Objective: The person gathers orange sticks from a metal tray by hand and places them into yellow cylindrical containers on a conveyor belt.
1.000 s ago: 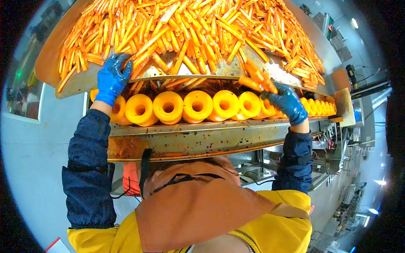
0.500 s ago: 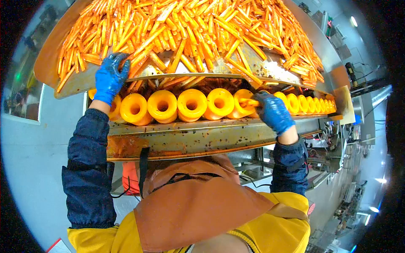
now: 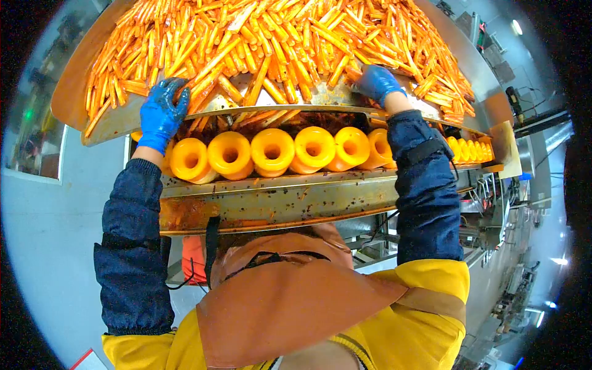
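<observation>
A heap of glossy orange food sticks (image 3: 277, 46), smeared with reddish sauce, covers the tilted metal tray (image 3: 320, 98). My left hand (image 3: 163, 114), in a blue glove, rests on the tray's left front edge beside the sticks, its thumb apart from its fingers. My right hand (image 3: 377, 85), also blue-gloved, is at the heap's front edge, fingers curled down against sticks and their tips partly hidden. Below the tray runs a row of yellow flared cups (image 3: 272, 152) with round hollow middles; my right forearm covers some of them.
A stained metal trough (image 3: 277, 206) with dark specks runs in front of the cups. Some loose sticks lie behind the row, under the tray lip. A brown apron (image 3: 290, 308) hangs over my front. Machinery (image 3: 487, 222) stands at the right.
My right hand has left the cups, where it held an orange stick, and moved up to the heap. Sticks across the tray's front lip there are gone from view. My left hand stays put.
</observation>
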The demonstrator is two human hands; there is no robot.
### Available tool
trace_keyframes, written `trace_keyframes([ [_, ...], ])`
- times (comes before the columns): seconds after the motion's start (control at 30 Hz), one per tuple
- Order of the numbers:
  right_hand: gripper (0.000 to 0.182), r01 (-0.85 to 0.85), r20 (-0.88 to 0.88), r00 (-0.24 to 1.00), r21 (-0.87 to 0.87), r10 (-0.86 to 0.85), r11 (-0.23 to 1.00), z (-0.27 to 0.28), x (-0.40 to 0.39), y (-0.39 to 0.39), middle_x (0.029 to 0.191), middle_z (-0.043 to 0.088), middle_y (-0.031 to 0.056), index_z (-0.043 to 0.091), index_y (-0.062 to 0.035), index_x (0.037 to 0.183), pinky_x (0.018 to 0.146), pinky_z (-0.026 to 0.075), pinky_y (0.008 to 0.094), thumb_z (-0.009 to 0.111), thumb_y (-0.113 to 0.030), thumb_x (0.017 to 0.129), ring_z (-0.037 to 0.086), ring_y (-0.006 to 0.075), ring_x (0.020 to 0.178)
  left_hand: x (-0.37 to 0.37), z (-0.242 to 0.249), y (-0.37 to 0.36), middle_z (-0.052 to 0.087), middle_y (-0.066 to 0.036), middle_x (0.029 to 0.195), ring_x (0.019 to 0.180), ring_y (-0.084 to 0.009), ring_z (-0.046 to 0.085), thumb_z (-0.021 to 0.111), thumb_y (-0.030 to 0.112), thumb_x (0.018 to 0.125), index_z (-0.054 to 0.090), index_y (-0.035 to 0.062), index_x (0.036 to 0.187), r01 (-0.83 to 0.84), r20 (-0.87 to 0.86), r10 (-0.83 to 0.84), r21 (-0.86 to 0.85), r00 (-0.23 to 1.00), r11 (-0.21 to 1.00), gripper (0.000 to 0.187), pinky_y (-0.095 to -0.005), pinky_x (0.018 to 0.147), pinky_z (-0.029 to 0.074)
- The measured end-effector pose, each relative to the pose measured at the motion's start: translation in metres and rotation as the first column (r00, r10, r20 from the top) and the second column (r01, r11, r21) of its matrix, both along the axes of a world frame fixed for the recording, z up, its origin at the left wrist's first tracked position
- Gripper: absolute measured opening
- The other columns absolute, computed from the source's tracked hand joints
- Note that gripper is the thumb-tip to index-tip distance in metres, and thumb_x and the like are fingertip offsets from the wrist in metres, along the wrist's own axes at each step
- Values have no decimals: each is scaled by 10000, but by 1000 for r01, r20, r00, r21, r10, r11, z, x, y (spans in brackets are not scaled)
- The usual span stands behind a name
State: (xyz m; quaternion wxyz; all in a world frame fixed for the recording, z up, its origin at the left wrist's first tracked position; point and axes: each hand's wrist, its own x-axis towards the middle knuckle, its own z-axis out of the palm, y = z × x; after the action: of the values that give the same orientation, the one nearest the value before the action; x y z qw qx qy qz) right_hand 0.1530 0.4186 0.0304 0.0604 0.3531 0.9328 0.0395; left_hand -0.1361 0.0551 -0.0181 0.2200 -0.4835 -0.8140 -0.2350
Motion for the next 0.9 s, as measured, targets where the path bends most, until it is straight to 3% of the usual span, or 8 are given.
trace_keyframes([
  [0.07,353,-139,-11,990,-173,140,975,-7,18,34,931,672,202,683,-29,927,761,501,422,600,-318,742,654,342,843,-1,0,1,635,-88,1064,996,-293,587,598,275,847,658,130,1038,-6,12,6,2,1000,1000,248,-383,871,474],
  [0.13,361,22,-478,816,-537,-326,843,1,47,16,790,670,125,681,-18,855,672,488,351,628,-352,729,614,225,691,-1,-2,1,634,-89,1061,993,-294,587,596,273,848,658,132,1040,-10,15,10,6,1000,1000,246,-384,870,474],
  [0.23,372,90,-472,717,-666,-512,740,10,83,-3,869,672,81,654,-10,973,643,481,318,644,-313,758,606,177,715,0,0,1,634,-90,1060,990,-295,587,598,271,846,658,132,1039,-8,17,8,3,1000,1000,245,-382,870,473],
  [0.33,256,-343,-728,294,-685,-619,643,4,98,-54,859,648,31,638,-27,998,638,474,267,642,-199,809,595,125,734,-2,-2,1,634,-90,1059,989,-295,588,598,274,847,658,134,1040,12,-9,-12,15,1000,1000,245,-382,865,476],
  [0.47,241,-152,-611,499,-760,-614,632,-50,125,-96,832,635,8,640,-14,1003,664,475,264,678,-107,785,565,104,729,-2,-1,1,634,-91,1064,992,-293,588,600,270,848,657,134,1045,8,-3,-8,2,1000,1000,246,-382,864,478],
  [0.6,234,16,-660,294,-719,-691,694,-56,132,-118,810,627,9,667,-37,1043,660,451,245,658,-158,843,553,101,725,-3,-2,0,635,-88,1069,999,-290,587,603,259,847,657,138,1051,4,-2,-4,-8,1000,1000,243,-383,866,479],
  [0.77,307,-297,-650,-68,-711,-757,638,-46,96,-148,1026,613,10,585,-39,1195,768,437,238,606,-123,900,545,85,883,-1,-2,2,635,-73,1079,1012,-277,588,601,269,850,659,151,1058,-4,2,4,-11,1000,1000,246,-380,877,478],
  [0.9,240,-424,-652,116,-715,-750,556,-91,106,-122,1006,657,66,635,-15,1076,756,487,269,642,-79,845,614,140,881,-3,-1,1,635,-71,1084,1014,-276,587,599,271,852,659,151,1061,-30,18,31,-26,999,999,248,-379,881,476],
])
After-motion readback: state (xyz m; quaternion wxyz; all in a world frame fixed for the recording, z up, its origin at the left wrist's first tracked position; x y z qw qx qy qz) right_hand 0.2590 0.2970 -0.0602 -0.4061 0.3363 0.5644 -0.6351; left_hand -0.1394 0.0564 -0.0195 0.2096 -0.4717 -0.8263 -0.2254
